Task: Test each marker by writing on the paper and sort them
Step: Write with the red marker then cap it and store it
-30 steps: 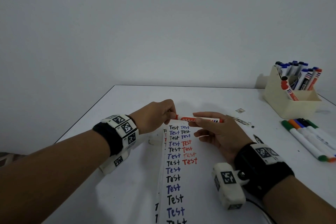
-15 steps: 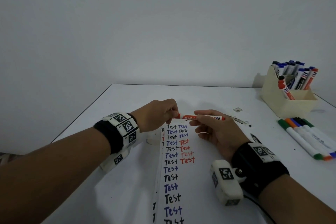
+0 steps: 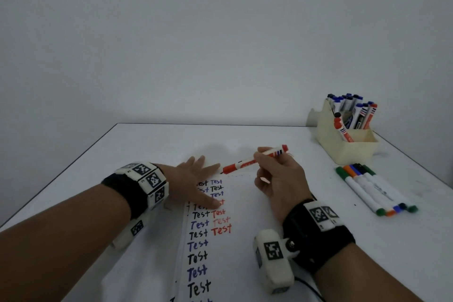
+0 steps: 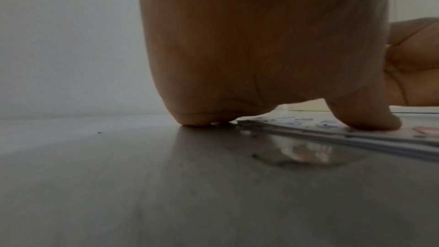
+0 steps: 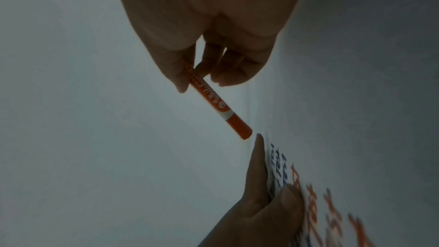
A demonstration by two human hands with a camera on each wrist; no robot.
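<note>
The capped red marker (image 3: 255,160) was pinched by the right hand (image 3: 279,176), pointing toward the worktop's left edge at the paper (image 3: 235,252), which was pressed flat by the left hand (image 3: 193,179).

Table (image 4: 166,185) smooth, faintly glossy; paper (image 3: 235,265) matt; marker (image 3: 255,160) probably plastic

Red marker, white tabletop, rows of coloured ink

The marker (image 3: 255,159) in the right hand (image 3: 279,174) is white-barrelled with red ends and a red label band; the paper (image 3: 235,247) is white, lettered "Test" in black, blue and red. A cream holder (image 3: 348,147) carries blue-, black- and red-capped markers (image 3: 353,110); five white markers (image 3: 375,189) lie capped green, orange, blue, black and green. Black wristbands (image 3: 318,243) bear white blocks with black-and-white square tags on the white tabletop (image 3: 147,140).
</note>
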